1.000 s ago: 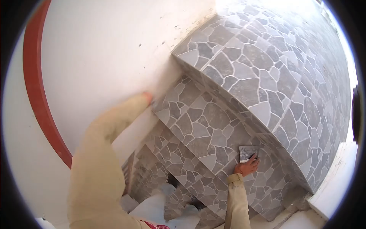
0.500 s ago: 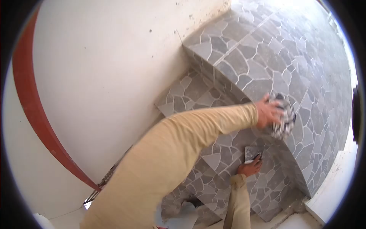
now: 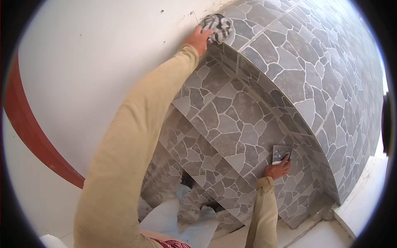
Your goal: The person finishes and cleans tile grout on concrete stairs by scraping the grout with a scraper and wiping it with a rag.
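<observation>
My left hand [image 3: 199, 40] is closed on a bunched black-and-white rag [image 3: 218, 28]. The rag presses on the corner of the upper landing [image 3: 285, 53], where its edge meets the white wall [image 3: 111, 62]. Lower right, my right hand [image 3: 278, 168] grips a flat, square grey scraper [image 3: 282, 153], its handle hidden by the fingers. That hand rests on or just above the stair tread [image 3: 231, 124] below the landing. Both surfaces are grey stone-pattern tile with pale joints.
More tiled steps [image 3: 186, 144] descend toward my feet [image 3: 211, 206] at the bottom. A red band [image 3: 37, 140] curves down the wall at left. A white ledge [image 3: 364, 198] borders the stairs at right.
My left hand has swept the rag up and left along the landing's edge to the wall corner. My right hand, with the scraper, has shifted only slightly in view. The view has moved too.
</observation>
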A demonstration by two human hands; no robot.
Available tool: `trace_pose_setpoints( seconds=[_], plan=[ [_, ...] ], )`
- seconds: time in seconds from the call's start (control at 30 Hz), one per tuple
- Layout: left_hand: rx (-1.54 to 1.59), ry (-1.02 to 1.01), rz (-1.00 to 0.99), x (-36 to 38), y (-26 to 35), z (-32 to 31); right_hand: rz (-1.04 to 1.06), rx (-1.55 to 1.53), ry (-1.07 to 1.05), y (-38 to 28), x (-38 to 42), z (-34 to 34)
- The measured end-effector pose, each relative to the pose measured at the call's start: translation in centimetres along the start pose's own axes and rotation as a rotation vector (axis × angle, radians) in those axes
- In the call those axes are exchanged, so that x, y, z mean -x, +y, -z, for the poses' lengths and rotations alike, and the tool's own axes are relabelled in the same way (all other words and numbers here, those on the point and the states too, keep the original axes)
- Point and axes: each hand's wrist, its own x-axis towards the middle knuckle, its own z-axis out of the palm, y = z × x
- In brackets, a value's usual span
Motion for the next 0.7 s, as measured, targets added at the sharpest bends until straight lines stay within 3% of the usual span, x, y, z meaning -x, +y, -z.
trace_pose_setpoints(
  seconds=[0.03,0.1,0.13,0.23,0.33,0.4,0.47,0.57,0.6,0.7],
  plan=[
    [-0.040,0.056,-0.004,2.1,-0.8,-0.2,-0.002,0.006,-0.004,0.4,0.1,-0.2],
    [-0.188,-0.306,0.111,7.6,-4.9,-2.5,-0.033,0.017,-0.063,-0.1,0.1,0.5],
    [-0.213,-0.360,0.177,10.6,-6.7,-3.3,-0.058,0.025,-0.063,0.2,0.2,0.2],
    [-0.099,-0.326,0.219,14.4,-2.3,-1.8,-0.030,0.027,-0.038,0.6,0.0,-0.5],
    [0.099,0.095,-0.444,14.6,3.3,-5.1,-0.003,-0.001,0.000,0.4,0.1,-0.4],
    [0.131,0.039,-0.714,14.7,9.5,-7.8,-0.001,0.011,-0.006,0.1,0.4,0.0],
    [0.323,0.312,-1.100,15.4,16.6,-11.8,0.008,0.026,-0.008,-0.3,0.1,0.1],
    [0.635,0.374,-1.470,16.2,25.2,-10.0,-0.018,0.033,-0.039,-0.3,0.6,0.4],
    [0.264,0.350,-1.542,14.5,26.7,-9.1,-0.007,0.024,-0.027,0.1,0.5,0.1],
    [-0.066,0.358,-1.487,7.1,19.5,-9.4,0.009,-0.002,-0.017,0.2,0.4,-0.2]
  ],
)
